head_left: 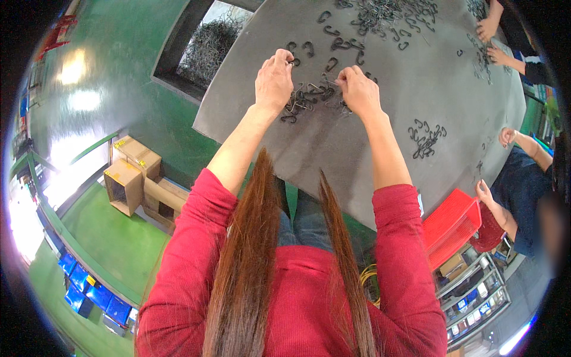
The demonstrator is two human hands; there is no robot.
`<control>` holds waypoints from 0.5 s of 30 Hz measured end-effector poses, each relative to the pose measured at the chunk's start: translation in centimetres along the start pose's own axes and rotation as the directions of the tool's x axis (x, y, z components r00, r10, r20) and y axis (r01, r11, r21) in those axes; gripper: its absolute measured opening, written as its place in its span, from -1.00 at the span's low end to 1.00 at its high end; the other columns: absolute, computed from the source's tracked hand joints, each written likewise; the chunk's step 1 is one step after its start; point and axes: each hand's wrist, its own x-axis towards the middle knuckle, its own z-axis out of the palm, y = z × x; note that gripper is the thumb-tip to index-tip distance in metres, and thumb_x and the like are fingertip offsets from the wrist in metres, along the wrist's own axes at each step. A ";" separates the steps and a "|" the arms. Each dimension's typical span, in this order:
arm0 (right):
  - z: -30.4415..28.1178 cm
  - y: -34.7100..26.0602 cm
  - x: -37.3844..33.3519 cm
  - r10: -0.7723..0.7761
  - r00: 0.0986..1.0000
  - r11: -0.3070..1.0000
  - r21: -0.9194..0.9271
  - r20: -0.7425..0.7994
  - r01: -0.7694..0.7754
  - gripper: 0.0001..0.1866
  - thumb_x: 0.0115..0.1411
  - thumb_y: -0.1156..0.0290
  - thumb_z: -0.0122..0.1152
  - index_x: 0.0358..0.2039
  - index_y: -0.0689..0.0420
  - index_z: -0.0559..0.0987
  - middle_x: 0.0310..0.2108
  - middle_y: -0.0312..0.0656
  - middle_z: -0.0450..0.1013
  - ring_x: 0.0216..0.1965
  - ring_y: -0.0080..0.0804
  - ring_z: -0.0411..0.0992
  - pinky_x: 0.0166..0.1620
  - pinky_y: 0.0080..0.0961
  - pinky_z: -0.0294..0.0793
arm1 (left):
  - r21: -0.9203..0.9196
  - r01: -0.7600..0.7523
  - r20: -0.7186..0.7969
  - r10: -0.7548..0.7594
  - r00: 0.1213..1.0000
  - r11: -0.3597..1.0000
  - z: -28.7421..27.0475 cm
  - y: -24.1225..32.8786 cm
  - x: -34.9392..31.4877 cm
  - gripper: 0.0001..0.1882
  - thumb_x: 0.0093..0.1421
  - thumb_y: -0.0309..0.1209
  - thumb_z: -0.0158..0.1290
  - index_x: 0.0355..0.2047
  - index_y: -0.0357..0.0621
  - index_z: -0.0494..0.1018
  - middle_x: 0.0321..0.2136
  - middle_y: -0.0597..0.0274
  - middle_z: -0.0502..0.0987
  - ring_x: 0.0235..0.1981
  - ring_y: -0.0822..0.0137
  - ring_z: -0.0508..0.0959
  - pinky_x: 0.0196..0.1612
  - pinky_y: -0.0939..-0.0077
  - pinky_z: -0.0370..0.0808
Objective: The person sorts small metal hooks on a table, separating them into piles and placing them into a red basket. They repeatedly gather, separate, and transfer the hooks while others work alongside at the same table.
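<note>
Both my hands work over a grey tabletop [392, 119]. My left hand [273, 83] is closed in a pinch, with a dark C-shaped hook [295, 62] at its fingertips. My right hand [360, 90] is pinched too, and a thin, shiny wire piece [331, 82] sticks out of its fingertips toward the left. Between and just below the hands lies a loose heap of dark hooks and wire pieces [304, 99]. Several single hooks [332, 63] are scattered beyond it.
A bigger hook pile [383, 15] lies at the far side, a smaller one [426, 140] to the right. Other people's hands [489, 27] work along the right edge. A dark-rimmed bin of metal pieces [211, 50], a red crate [452, 226] and cardboard boxes [140, 157] stand around the table.
</note>
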 end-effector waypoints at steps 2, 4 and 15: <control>-0.2 -0.2 -0.1 -0.043 0.999 0.998 -0.044 0.027 0.044 -0.85 0.15 0.28 0.12 -0.38 0.07 0.45 -0.34 -0.15 0.39 -0.30 -0.12 0.47 -0.28 -0.20 0.43 | -0.002 -0.046 0.037 0.046 0.998 0.999 -0.1 -0.4 -0.4 -0.84 0.15 -0.53 -0.09 -0.27 -0.05 0.42 -0.39 0.11 0.45 -0.27 0.07 0.45 -0.16 0.25 0.40; -0.1 -0.4 0.0 -0.053 0.998 0.996 -0.063 0.034 0.055 -0.85 0.15 0.27 0.12 -0.37 0.07 0.45 -0.34 -0.16 0.38 -0.29 -0.13 0.47 -0.27 -0.21 0.43 | 0.047 -0.157 0.092 0.152 0.984 0.986 0.5 -0.5 -0.9 -0.83 0.14 -0.54 -0.10 -0.29 -0.06 0.44 -0.38 0.13 0.45 -0.25 0.08 0.44 -0.15 0.27 0.39; 1.2 -1.1 0.4 0.154 0.988 0.985 0.081 0.004 -0.154 -0.78 0.13 0.24 0.14 -0.35 0.14 0.50 -0.28 -0.07 0.42 -0.25 -0.09 0.47 -0.21 -0.22 0.44 | 0.392 -0.439 0.363 0.303 0.881 0.808 2.6 0.3 -1.2 -0.88 0.10 -0.36 0.06 -0.37 -0.08 0.40 -0.37 0.23 0.38 -0.19 0.23 0.39 -0.15 0.34 0.35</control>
